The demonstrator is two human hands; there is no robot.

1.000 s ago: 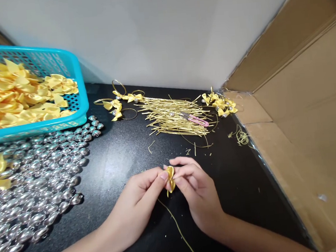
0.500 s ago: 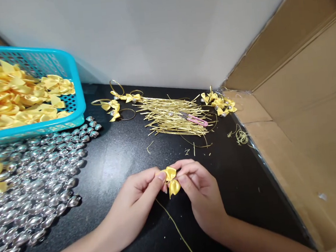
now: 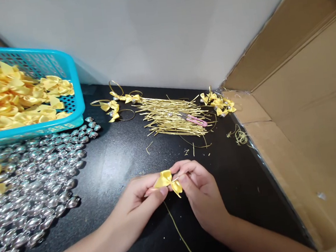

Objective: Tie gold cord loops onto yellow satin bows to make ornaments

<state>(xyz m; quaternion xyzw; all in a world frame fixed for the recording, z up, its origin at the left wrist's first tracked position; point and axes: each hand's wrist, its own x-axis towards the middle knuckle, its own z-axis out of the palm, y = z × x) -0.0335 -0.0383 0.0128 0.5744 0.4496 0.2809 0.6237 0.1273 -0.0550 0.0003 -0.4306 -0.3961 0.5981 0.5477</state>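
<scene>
A yellow satin bow (image 3: 164, 179) is pinched between the thumb and fingers of my left hand (image 3: 144, 196), tilted with one loop up and left. Between the thumb and index finger of my right hand (image 3: 201, 193), a thin needle (image 3: 175, 179) points at the knot of the bow; how deep its tip goes is hidden. A gold-green thread (image 3: 179, 233) trails from beneath the bow toward the bottom edge. Both hands are closed and hover close together above the black tabletop (image 3: 120, 220).
A blue basket (image 3: 77, 85) of yellow bows stands at the left. Silver heart-shaped beads (image 3: 32, 190) spread before it. Gold twist strips (image 3: 167, 122) lie farther back under pink-handled snips (image 3: 196, 119). Finished bows (image 3: 219, 104) and tangled thread (image 3: 241, 136) lie right, near a cardboard wall (image 3: 309, 90).
The bow has turned from upright to slanting, its upper loop shifting left and its lower part right. The needle now shows between the right fingers and the bow. My left thumb has moved slightly down.
</scene>
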